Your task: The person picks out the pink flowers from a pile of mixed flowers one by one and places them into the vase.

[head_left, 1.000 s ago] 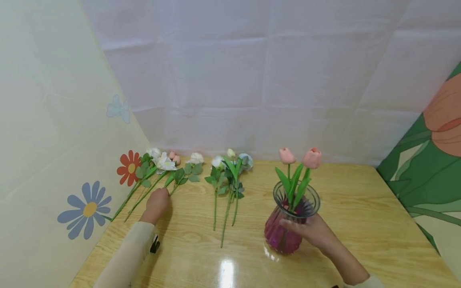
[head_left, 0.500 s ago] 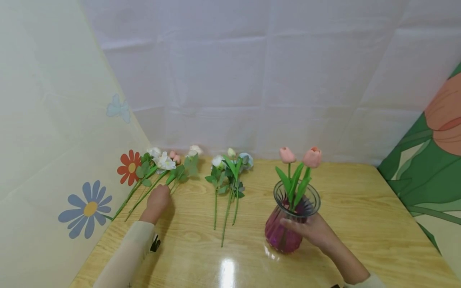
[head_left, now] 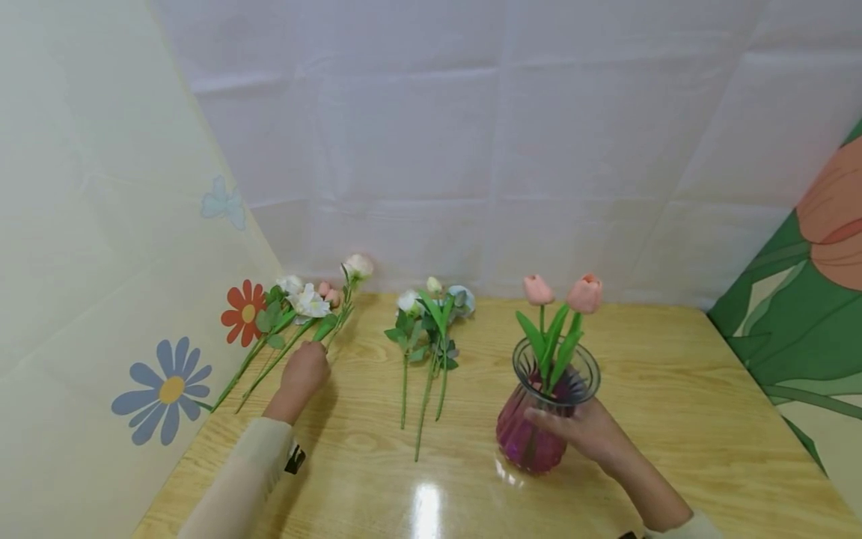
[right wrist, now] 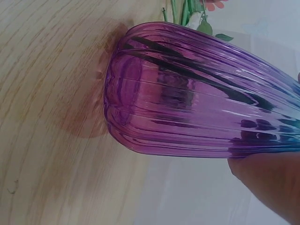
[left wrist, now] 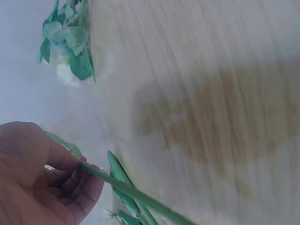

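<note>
My left hand (head_left: pixel 304 374) pinches the green stem of a pale rose (head_left: pixel 358 267), whose head is lifted off the table at the back left. In the left wrist view, thumb and fingers close on that stem (left wrist: pixel 136 192). My right hand (head_left: pixel 592 432) grips the neck of a ribbed glass vase (head_left: pixel 532 434), purple below and bluish at the rim. Two pink tulips (head_left: pixel 584 295) with green leaves stand in the vase. In the right wrist view the purple vase (right wrist: pixel 187 93) fills the middle, with part of the right hand (right wrist: pixel 269 183) against it.
White flowers (head_left: pixel 308 302) and small pink blooms (head_left: pixel 330 293) lie beside the left hand. Several stems with white and pale blue heads (head_left: pixel 462 299) lie mid-table. A white cloth wall (head_left: pixel 417 150) backs the wooden table (head_left: pixel 673 389); printed panels flank it.
My left hand has raised the pale rose, its head moving up and slightly left from the table. My right hand and the vase have stayed put.
</note>
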Available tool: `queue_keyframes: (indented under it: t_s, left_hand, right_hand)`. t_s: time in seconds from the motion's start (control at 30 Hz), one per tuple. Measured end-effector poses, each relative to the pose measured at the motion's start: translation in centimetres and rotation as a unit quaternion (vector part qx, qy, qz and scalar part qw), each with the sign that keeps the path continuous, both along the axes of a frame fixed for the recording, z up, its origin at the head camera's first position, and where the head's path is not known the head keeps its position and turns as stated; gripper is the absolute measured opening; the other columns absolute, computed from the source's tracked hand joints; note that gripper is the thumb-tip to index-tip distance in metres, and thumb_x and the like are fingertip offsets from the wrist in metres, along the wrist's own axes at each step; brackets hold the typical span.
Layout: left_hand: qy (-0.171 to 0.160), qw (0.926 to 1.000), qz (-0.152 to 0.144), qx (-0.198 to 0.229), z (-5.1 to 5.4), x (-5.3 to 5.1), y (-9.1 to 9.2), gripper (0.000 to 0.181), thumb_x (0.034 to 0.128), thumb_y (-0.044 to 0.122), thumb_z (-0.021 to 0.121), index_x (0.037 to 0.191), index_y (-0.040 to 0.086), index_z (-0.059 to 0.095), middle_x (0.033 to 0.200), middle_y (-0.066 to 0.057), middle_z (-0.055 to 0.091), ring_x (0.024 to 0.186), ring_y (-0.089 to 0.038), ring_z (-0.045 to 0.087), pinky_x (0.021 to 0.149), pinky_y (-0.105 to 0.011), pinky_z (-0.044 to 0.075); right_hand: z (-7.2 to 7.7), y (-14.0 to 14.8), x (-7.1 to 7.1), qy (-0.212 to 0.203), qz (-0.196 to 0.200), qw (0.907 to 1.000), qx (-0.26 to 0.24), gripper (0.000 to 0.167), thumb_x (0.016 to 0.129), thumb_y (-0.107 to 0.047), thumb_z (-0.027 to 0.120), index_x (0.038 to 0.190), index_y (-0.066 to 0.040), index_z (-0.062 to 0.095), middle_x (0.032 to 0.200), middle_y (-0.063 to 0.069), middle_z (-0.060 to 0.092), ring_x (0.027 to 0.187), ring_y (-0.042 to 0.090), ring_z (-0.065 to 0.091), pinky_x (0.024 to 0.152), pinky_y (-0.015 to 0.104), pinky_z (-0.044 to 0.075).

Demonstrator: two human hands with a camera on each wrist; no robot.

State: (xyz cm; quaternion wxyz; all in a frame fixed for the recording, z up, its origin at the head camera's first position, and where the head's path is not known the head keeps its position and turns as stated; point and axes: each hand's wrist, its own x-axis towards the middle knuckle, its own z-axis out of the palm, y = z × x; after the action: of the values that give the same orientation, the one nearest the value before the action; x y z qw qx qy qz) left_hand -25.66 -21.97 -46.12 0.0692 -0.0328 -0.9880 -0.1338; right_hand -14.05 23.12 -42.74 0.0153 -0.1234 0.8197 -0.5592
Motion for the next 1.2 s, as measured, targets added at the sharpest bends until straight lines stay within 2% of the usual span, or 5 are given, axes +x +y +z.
queue_keyframes:
  t_s: [0.2, 0.67, 0.9, 1.03, 1.2]
  left_hand:
    - [-0.006, 0.9995, 0.004, 0.03, 0.7, 0.3, 1.0, 0.019, 0.0927, -0.002, 0.049, 0.096, -0.011, 0.066, 0.084, -0.023, 0.06, 0.071, -0.035, 0.061, 0.064, -0.049, 0.053]
    - [-0.046, 0.9973, -0.006, 0.058, 1.1, 0.5, 2.6, 0.021, 0.0974, 0.004, 0.05, 0.104, -0.008, 0.066, 0.094, -0.02, 0.065, 0.073, -0.027, 0.06, 0.064, -0.04, 0.051]
    - [-0.022, 0.9986, -0.021, 0.044, 1.5, 1.0, 3.8, 0.021, 0.0964, 0.006, 0.055, 0.107, -0.008, 0.067, 0.096, -0.02, 0.066, 0.076, -0.026, 0.061, 0.068, -0.042, 0.055]
    - [-0.035, 0.9978, -0.025, 0.05, 1.4, 1.2, 4.3, 0.017, 0.0966, 0.004, 0.054, 0.101, -0.006, 0.067, 0.089, -0.016, 0.063, 0.068, -0.021, 0.055, 0.06, -0.035, 0.05]
    - [-0.04, 0.9976, -0.033, 0.046, 1.1, 1.2, 4.8, 0.015, 0.0957, 0.004, 0.054, 0.094, -0.003, 0.068, 0.083, -0.012, 0.061, 0.066, -0.019, 0.05, 0.059, -0.033, 0.046]
  right_hand:
    - [0.0, 0.0, 0.0, -0.004, -0.01, 0.9999, 0.011, 0.084, 0.089, -0.017, 0.077, 0.155, -0.001, 0.027, 0.14, 0.033, 0.051, 0.125, 0.051, 0.054, 0.099, 0.064, 0.047]
    - [0.0, 0.1, -0.2, -0.001, -0.009, 0.9999, 0.013, 0.084, 0.089, -0.018, 0.077, 0.155, -0.001, 0.027, 0.14, 0.033, 0.051, 0.125, 0.051, 0.054, 0.099, 0.064, 0.047]
    - [-0.1, 0.1, -0.1, -0.003, -0.009, 0.9999, 0.01, 0.084, 0.089, -0.018, 0.077, 0.155, -0.001, 0.027, 0.141, 0.033, 0.051, 0.125, 0.051, 0.054, 0.1, 0.064, 0.047]
    - [-0.2, 0.1, -0.1, -0.002, -0.01, 0.9999, 0.009, 0.085, 0.089, -0.017, 0.077, 0.155, -0.001, 0.027, 0.141, 0.033, 0.05, 0.126, 0.051, 0.053, 0.1, 0.064, 0.046]
    - [-0.2, 0.0, -0.1, 0.0, -0.008, 0.9999, 0.008, 0.084, 0.089, -0.017, 0.077, 0.155, -0.001, 0.027, 0.141, 0.033, 0.05, 0.126, 0.051, 0.053, 0.1, 0.064, 0.046]
